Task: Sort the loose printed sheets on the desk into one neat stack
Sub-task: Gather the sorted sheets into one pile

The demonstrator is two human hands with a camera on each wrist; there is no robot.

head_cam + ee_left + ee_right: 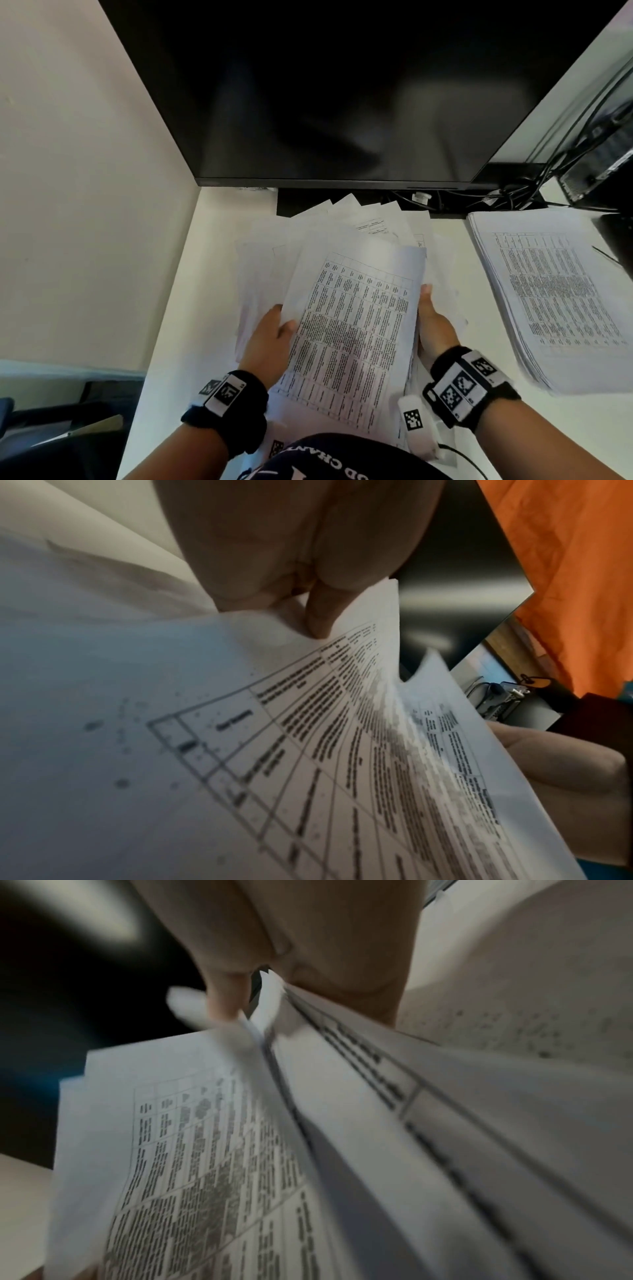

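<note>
A bundle of printed sheets (352,329) with tables of text is held tilted above the white desk (212,240), in front of me. My left hand (274,329) grips its left edge, thumb on top (318,615), other fingers hidden below. My right hand (431,318) grips the right edge, thumb lying along it. Its close view shows several sheet edges (291,1042) splayed between the fingers (226,996) and the thumb. More loose sheets (346,216) lie fanned out underneath and beyond the bundle. A thick, fairly even stack of printed sheets (555,294) lies on the desk to the right.
A large dark monitor (342,89) stands close behind the papers, its base partly under the fanned sheets. Cables (513,195) and a dark device (596,171) crowd the back right corner. A cream wall (85,171) bounds the desk on the left.
</note>
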